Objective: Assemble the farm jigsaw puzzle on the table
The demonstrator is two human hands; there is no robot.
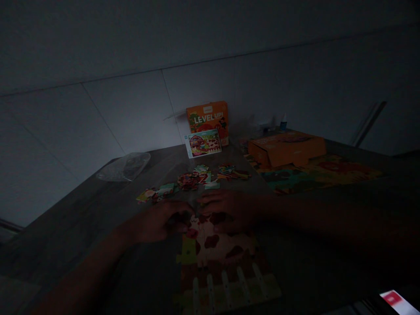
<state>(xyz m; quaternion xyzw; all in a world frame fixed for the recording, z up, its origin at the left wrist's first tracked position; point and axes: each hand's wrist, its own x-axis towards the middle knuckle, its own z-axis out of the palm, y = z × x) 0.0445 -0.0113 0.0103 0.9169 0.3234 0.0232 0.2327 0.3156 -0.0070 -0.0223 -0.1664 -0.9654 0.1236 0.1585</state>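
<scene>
A partly joined jigsaw puzzle (226, 249) lies flat on the table in front of me, showing a spotted cow above a white fence. My left hand (160, 222) is curled at the upper left of it, thumb and fingers closed about the edge of a puzzle piece (194, 223) with the cow's head. My right hand (231, 210) reaches over the top edge, its fingers stretched out and resting on the cow's back. Beyond both hands are loose puzzle pieces (188, 181) in small heaps. Dim light blurs the fingertips.
A picture card (205, 143) leans on an orange "LEVEL UP!" box (208, 114) by the wall. To the right, an orange box (288, 148) lies on another colourful puzzle (334, 168). A clear plastic bag (124, 167) is at left; a lit screen (398, 302) shows lower right.
</scene>
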